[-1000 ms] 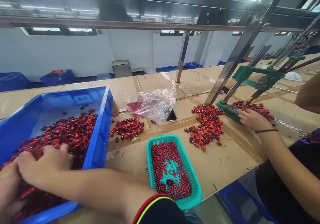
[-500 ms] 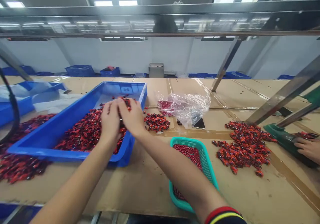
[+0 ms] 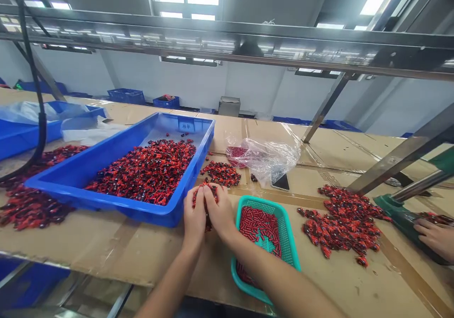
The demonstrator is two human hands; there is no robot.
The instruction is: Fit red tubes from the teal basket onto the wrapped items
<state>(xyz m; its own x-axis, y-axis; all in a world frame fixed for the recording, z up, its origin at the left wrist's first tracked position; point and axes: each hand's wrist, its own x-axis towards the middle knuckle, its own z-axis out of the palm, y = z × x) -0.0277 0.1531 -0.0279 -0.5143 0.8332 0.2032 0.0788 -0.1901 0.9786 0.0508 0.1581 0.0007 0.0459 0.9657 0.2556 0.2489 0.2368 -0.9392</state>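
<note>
My left hand (image 3: 193,216) and my right hand (image 3: 220,210) are cupped together around a heap of small red-and-black plastic parts (image 3: 206,193). Both hands are over the cardboard-covered table, just off the near right corner of a blue tray (image 3: 169,213). More of the same parts (image 3: 142,171) fill much of that tray. Close to my right forearm is a green basket (image 3: 291,235) holding short dark-red rods (image 3: 257,221), with a patch of its bottom showing. A small pile of red-and-black parts (image 3: 222,173) lies just beyond my hands.
A clear plastic bag (image 3: 269,159) and a phone (image 3: 280,180) lie behind the basket. Loose parts (image 3: 340,225) are heaped on the right, near a metal post (image 3: 400,152). Another person's hand (image 3: 438,237) rests by a green tool (image 3: 404,214). A black cable (image 3: 41,124) hangs at left.
My two hands have come out of the blue tray, moving right and toward me with the red-and-black parts held between them. The camera view has tilted.
</note>
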